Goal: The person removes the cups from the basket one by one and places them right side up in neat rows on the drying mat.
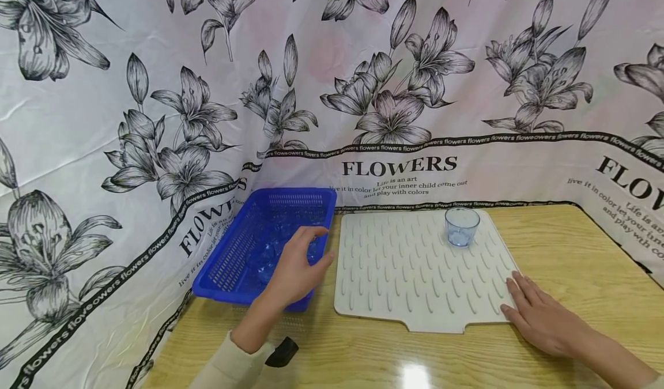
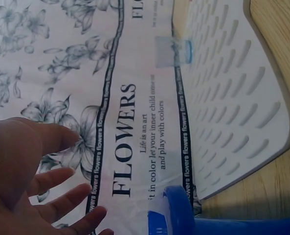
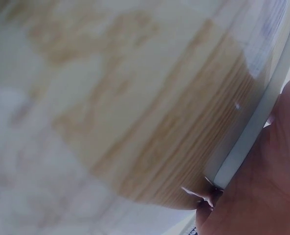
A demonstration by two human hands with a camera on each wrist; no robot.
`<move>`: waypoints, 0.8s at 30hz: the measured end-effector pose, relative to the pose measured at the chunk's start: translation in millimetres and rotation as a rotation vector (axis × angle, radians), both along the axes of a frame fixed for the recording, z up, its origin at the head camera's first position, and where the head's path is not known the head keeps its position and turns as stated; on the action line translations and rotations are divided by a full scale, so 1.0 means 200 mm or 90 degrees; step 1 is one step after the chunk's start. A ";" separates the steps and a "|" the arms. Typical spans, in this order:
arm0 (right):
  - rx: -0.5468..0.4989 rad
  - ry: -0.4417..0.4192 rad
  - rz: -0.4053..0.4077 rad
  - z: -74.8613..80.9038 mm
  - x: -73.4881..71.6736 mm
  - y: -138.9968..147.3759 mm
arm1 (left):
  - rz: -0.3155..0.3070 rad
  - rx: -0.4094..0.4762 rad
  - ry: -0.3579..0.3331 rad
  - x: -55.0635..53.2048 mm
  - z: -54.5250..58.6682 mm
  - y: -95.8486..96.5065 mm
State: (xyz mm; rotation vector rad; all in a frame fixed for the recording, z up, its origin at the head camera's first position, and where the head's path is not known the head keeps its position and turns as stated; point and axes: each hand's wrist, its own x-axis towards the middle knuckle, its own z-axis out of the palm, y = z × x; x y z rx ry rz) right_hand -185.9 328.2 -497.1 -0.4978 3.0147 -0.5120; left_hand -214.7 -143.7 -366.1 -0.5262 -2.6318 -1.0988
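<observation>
My left hand (image 1: 293, 271) hovers over the right side of a blue plastic basket (image 1: 224, 262), thumb and fingers spread with nothing between them. Inside the basket lie clear bluish glasses (image 1: 267, 262), partly hidden by that hand. A white draining mat (image 1: 404, 256) with raised ridges lies to the basket's right. One transparent blue glass (image 1: 461, 227) stands upright near the mat's far right corner. My right hand (image 1: 550, 320) rests at the mat's right edge, fingertips on its border; in the right wrist view the palm (image 3: 262, 186) is beside the mat's edge (image 3: 250, 132).
A pale wooden table (image 1: 358, 354) carries everything. Flower-printed cloth (image 1: 399, 173) hangs close behind and to the left, right behind the basket and mat. A small black object (image 1: 282, 352) shows beside the left sleeve (image 1: 233, 366).
</observation>
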 end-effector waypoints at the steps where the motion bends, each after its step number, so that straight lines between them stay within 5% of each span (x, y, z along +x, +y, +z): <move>1: 0.000 0.000 -0.001 0.00 0.00 0.00 | 0.000 0.007 0.001 0.00 0.00 -0.01; 24: 0.000 -0.005 0.004 -0.03 -0.03 0.02 | 0.113 0.028 0.047 -0.03 -0.09 -0.32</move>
